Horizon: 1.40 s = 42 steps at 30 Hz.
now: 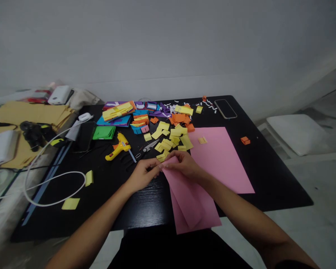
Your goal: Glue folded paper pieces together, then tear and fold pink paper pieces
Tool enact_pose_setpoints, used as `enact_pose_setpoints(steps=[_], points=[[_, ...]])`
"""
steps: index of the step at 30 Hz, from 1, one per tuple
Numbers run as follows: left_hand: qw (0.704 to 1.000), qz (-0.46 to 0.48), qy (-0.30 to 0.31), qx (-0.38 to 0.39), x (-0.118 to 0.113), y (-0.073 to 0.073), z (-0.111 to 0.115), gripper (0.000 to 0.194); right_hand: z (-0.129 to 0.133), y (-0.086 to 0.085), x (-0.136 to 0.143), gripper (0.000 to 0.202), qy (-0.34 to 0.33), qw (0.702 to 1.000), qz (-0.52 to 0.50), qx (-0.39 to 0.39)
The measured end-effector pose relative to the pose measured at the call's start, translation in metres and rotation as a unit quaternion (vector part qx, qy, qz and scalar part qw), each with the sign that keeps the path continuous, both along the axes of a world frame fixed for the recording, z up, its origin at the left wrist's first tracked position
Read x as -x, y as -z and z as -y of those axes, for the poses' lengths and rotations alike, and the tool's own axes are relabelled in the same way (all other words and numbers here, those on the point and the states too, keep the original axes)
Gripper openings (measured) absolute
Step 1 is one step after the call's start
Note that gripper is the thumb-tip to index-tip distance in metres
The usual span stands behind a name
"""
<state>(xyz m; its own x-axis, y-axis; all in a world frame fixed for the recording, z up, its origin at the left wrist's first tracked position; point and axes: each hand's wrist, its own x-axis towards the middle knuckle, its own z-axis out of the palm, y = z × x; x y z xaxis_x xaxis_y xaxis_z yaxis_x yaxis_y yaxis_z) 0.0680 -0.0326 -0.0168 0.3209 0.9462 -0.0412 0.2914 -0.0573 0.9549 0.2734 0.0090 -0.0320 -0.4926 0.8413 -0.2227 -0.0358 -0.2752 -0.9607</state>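
My left hand [144,174] and my right hand [182,164] meet at the top end of a partly folded pink paper sheet [189,201]. Fingers of both hands are pinched on its upper corner, and its lower end hangs past the table's front edge. A second pink sheet [218,157] lies flat to the right, partly behind my right forearm, with a small yellow paper piece [202,140] on it. Just beyond my fingers are many folded yellow paper pieces [168,144] and a pair of scissors [150,145].
A yellow glue gun [119,146] lies left of the scissors on the black table [100,201]. Green papers [104,132], stacked coloured papers [119,112] and paper scraps sit farther back. A phone [225,108] rests back right. A white cable [58,175] loops at left.
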Motion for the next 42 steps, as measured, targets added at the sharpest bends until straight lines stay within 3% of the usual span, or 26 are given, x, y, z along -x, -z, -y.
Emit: enact_pose_setpoints(steps=[13, 21, 30, 42], points=[[0.998, -0.026, -0.042, -0.037, 0.013, -0.003, -0.005, 0.038, -0.014, -0.005, -0.012, 0.048, 0.066, 0.997, -0.027, 0.043], [0.995, -0.058, -0.027, -0.076, 0.013, -0.002, -0.005, 0.040, -0.012, -0.001, -0.008, 0.035, 0.064, 0.997, -0.016, 0.043], [0.993, -0.053, -0.051, -0.090, 0.014, -0.002, -0.005, 0.038, -0.010, -0.009, -0.008, 0.047, 0.043, 0.994, -0.051, 0.091], [0.991, -0.042, -0.081, -0.099, 0.015, -0.003, -0.006, 0.036, -0.014, -0.004, -0.011, 0.043, 0.053, 0.998, 0.038, -0.019]])
